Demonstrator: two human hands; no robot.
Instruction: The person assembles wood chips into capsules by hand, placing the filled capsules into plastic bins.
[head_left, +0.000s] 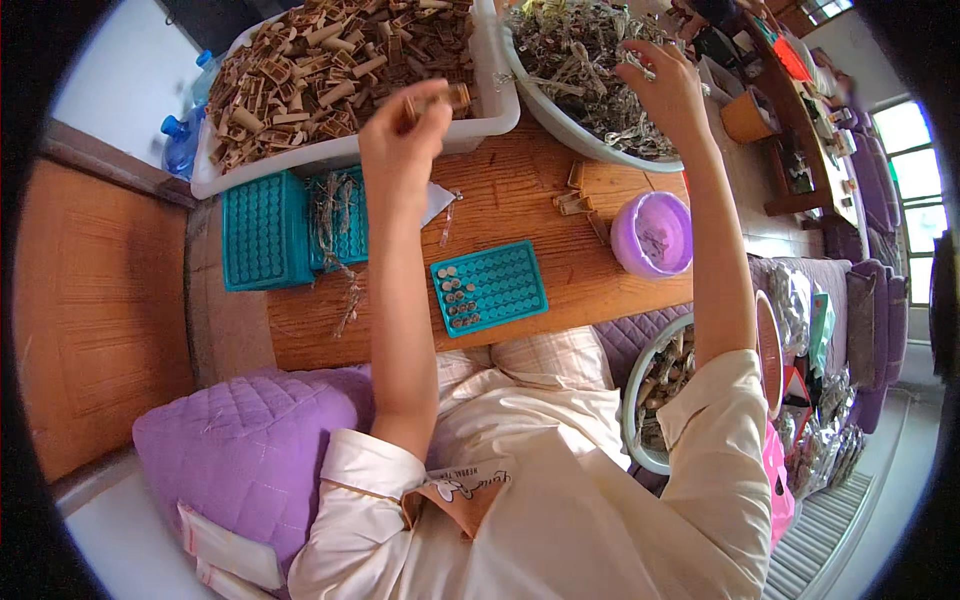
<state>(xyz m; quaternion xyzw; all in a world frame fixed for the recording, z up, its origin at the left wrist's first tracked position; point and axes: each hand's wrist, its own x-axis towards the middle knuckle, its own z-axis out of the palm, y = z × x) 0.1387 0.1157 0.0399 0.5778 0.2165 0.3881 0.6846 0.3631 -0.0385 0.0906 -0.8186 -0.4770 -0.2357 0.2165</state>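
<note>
My left hand [402,140] is raised at the edge of a white bin [340,152] heaped with small brown slotted pieces. Between its fingers is one such brown piece [452,97]. My right hand [668,88] reaches over a round pale tub [590,148] full of tangled, clear and silvery strands. Its fingers pinch a shiny silvery strand [636,68], whose exact kind I cannot make out. Below and between my arms, a teal tray [505,285] lies on the wooden table, with small round silvery pieces in its left-hand cups.
Left on the table [400,310] stand a stack of teal trays [262,235] and another tray [350,245] draped with strands. Several loose brown pieces [575,203] lie beside a purple bucket [625,235]. A basin [632,415] of brown pieces stands by my right side, near a purple cushioned seat.
</note>
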